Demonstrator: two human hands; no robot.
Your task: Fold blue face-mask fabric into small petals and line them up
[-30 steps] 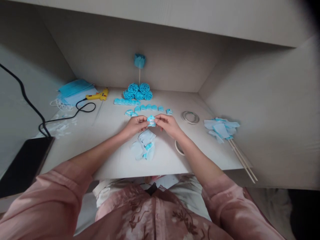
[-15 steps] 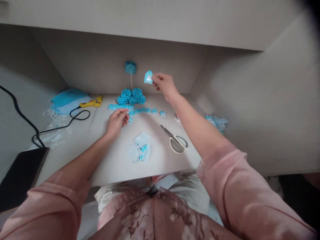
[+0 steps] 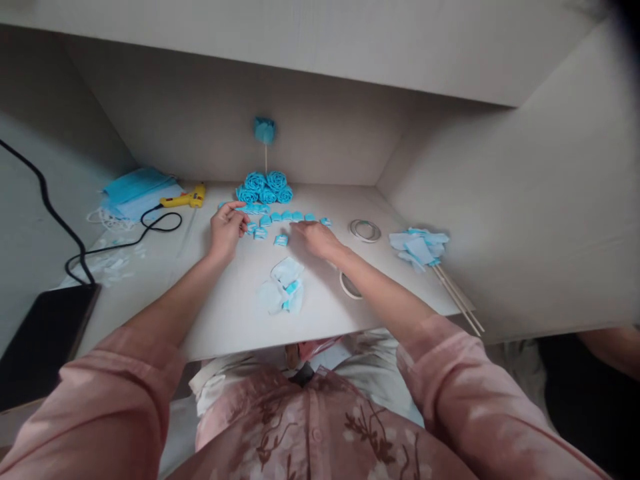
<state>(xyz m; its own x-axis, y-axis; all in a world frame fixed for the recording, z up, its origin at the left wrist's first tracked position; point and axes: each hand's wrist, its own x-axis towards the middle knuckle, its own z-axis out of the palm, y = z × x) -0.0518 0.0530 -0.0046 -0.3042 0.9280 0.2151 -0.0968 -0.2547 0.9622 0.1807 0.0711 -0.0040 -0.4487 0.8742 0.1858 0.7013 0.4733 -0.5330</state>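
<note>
My left hand (image 3: 227, 230) is at the left end of the small pieces, its fingers curled in. A folded blue piece (image 3: 251, 229) lies right at its fingertips; whether they grip anything is hidden. My right hand (image 3: 319, 240) hovers low over the table, fingers stretched left and holding nothing visible. Just left of it lies a single blue piece (image 3: 281, 240), with another blue piece (image 3: 260, 233) farther left. Behind both hands runs a row of blue folded pieces (image 3: 287, 217). A blue strip (image 3: 257, 209) lies behind that row, partly covered by my left hand.
Blue rolled roses (image 3: 267, 188) are stacked at the back, near a blue flower on a stick (image 3: 265, 130). A yellow glue gun (image 3: 185, 198) and face masks (image 3: 137, 190) sit left. Scissors (image 3: 350, 285), tape rolls (image 3: 365, 231), cut scraps (image 3: 287, 290) and sticks (image 3: 457, 297) lie around.
My right hand has come down from above the table, and the blue piece it held now lies in front of the row. My left hand has shifted slightly left and away.
</note>
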